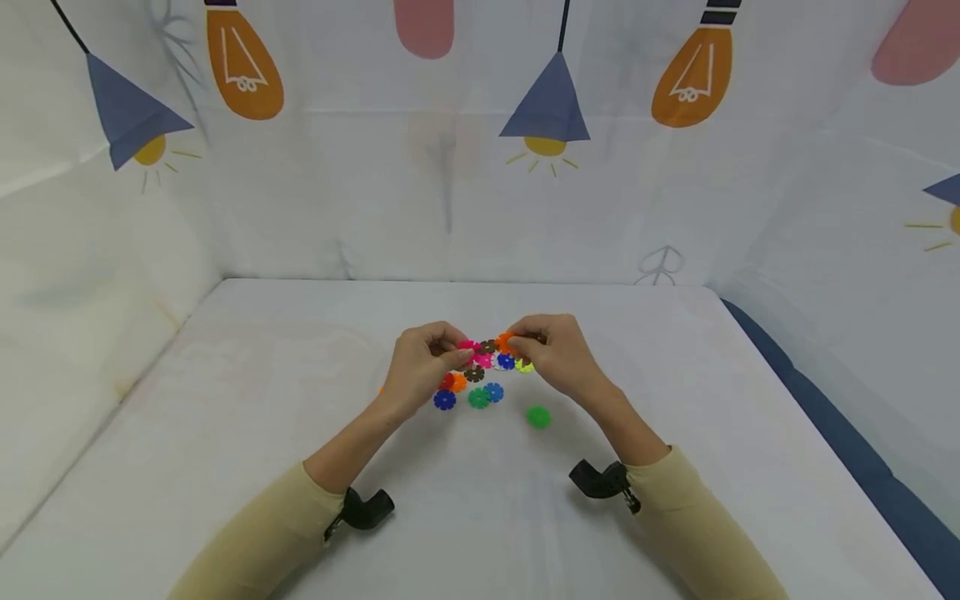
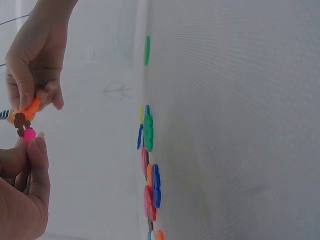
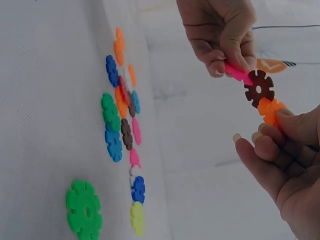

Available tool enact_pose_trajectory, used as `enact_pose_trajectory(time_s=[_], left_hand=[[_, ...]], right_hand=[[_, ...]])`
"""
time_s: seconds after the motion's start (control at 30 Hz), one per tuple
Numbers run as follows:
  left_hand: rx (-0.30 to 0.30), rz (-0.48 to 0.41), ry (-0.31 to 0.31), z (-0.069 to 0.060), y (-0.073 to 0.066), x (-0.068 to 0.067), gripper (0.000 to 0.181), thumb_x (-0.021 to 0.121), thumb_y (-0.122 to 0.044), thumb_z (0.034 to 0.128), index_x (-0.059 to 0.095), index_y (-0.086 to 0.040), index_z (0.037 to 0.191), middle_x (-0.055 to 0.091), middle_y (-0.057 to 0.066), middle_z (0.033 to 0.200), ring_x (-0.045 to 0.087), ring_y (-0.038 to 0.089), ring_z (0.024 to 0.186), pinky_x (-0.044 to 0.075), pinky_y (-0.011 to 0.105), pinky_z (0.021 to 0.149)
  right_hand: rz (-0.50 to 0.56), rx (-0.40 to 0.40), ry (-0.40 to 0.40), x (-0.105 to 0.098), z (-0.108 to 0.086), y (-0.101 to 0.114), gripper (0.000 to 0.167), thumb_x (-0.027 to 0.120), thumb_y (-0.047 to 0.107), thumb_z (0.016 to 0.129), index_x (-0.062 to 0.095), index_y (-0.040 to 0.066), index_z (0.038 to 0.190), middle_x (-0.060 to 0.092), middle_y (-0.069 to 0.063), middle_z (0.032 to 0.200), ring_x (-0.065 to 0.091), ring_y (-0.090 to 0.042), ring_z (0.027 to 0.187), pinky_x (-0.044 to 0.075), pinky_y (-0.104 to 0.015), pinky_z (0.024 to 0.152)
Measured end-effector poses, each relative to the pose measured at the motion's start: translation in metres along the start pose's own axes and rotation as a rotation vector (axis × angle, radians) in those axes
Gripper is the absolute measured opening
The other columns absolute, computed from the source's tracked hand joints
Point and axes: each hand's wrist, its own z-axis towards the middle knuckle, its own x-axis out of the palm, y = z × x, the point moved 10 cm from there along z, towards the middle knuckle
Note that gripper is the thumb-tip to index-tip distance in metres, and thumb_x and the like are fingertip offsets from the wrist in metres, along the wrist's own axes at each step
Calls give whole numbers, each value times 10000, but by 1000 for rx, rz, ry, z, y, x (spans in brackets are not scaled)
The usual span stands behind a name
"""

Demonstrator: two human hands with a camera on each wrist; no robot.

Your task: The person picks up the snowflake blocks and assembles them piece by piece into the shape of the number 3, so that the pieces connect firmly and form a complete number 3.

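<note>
Above the table, both hands hold a short chain of notched plastic snowflake discs. My left hand [image 1: 416,367] pinches the pink disc [image 3: 237,73] at one end between thumb and fingers. At the other end, the orange disc [image 3: 269,111] is pinched by my right hand [image 1: 561,354]. Between them sits a brown disc [image 3: 251,94], which joins the pink and orange ones at their edges. In the right wrist view, the right hand's other fingers are loosely bent. Fingers cover part of the pink and orange discs.
Loose discs lie below the hands on the white table [image 1: 480,517], among them a dark blue disc [image 1: 445,400], a teal-green disc [image 1: 478,397] and a light blue disc [image 1: 494,392]. A bright green disc [image 1: 538,417] lies apart, nearer the right forearm. Printed cloth hangs behind the table.
</note>
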Motion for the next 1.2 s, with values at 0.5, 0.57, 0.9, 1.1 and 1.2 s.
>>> enact_pose_trajectory(time_s=[0.5, 0.57, 0.9, 1.1, 1.2], left_hand=[[17, 55, -42, -1, 0, 2, 49, 727, -75, 893, 698, -44, 869, 678, 114, 780, 713, 380, 795, 588, 373, 631], [20, 51, -45, -1, 0, 2, 49, 728, -67, 891, 698, -45, 859, 682, 117, 776, 713, 384, 789, 577, 340, 607], [46, 46, -74, -1, 2, -1, 59, 727, -55, 887, 697, -46, 838, 681, 122, 765, 685, 431, 769, 561, 349, 581], [39, 57, -74, -3, 0, 0, 71, 738, -58, 879, 696, -49, 823, 695, 125, 758, 677, 417, 741, 513, 244, 543], [39, 73, -74, -5, -4, 1, 72, 739, -56, 878, 695, -54, 821, 697, 120, 754, 681, 387, 729, 500, 229, 538]], right_hand=[[-42, -71, -40, 1, -2, 2, 116, 640, -3, 932, 743, 26, 888, 688, -84, 740, 571, -180, 615, 540, -245, 586], [-45, -73, -43, 2, -3, 2, 118, 639, -8, 931, 741, 28, 883, 686, -85, 740, 564, -181, 609, 537, -244, 582], [-92, -103, -57, 5, -2, 7, 95, 656, -13, 919, 733, 23, 876, 699, -68, 771, 564, -157, 631, 544, -230, 602], [-108, -117, -69, 4, -4, 8, 92, 663, -14, 915, 732, 27, 871, 701, -60, 781, 569, -158, 637, 551, -232, 607], [-108, -131, -90, 2, -6, 10, 87, 667, -13, 913, 728, 25, 864, 698, -63, 776, 566, -157, 636, 547, -234, 605]])
